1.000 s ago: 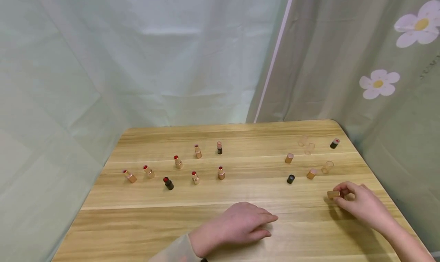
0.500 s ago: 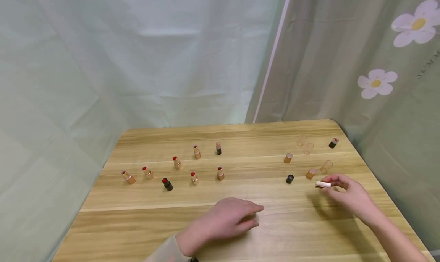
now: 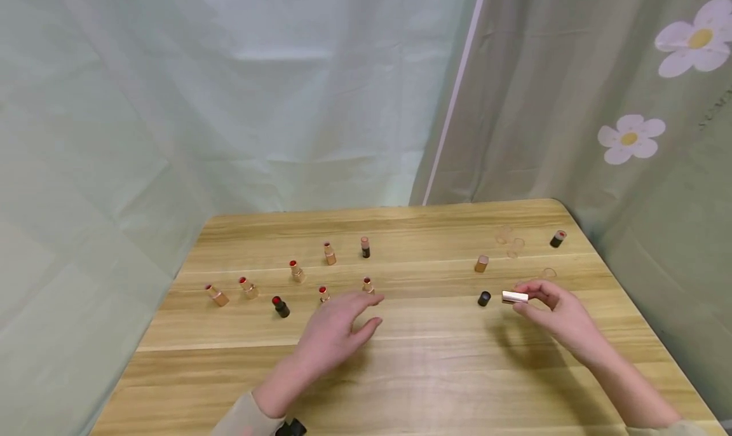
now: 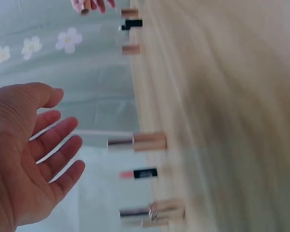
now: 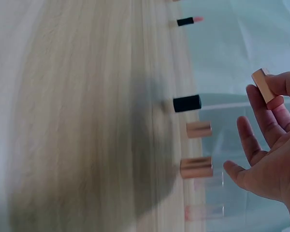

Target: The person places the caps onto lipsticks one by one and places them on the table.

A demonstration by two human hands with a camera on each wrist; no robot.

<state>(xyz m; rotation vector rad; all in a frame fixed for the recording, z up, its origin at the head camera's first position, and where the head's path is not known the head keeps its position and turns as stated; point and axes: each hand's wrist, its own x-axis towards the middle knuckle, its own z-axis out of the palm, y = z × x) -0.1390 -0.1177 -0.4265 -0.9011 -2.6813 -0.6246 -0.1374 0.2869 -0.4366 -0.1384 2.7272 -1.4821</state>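
My right hand (image 3: 563, 318) pinches a gold lipstick cap (image 3: 515, 297) between thumb and fingers, held above the table on the right; the right wrist view shows the same cap (image 5: 264, 86) tilted at the fingertips. My left hand (image 3: 334, 328) is raised over the table with thumb and fingers apart, nothing between them. Just past its fingertips stands an uncapped gold lipstick (image 3: 368, 286), partly covered by the hand. Another gold lipstick (image 3: 324, 293) shows behind the knuckles. In the left wrist view, the spread left hand (image 4: 34, 154) is beside an upright gold lipstick (image 4: 151, 141).
Several uncapped lipsticks stand on the left, including a black one (image 3: 280, 306) and a black one with pink tip (image 3: 365, 247). On the right are a black cap (image 3: 484, 298), a gold cap (image 3: 482, 264), clear caps (image 3: 515, 248) and a black-and-clear piece (image 3: 558, 238). A curtain (image 3: 320, 105) hangs behind the table.
My right hand has lifted the gold cap and carried it left and farther from me. My left hand has moved left and forward to the nearest standing lipsticks, its thumb and fingers spreading.
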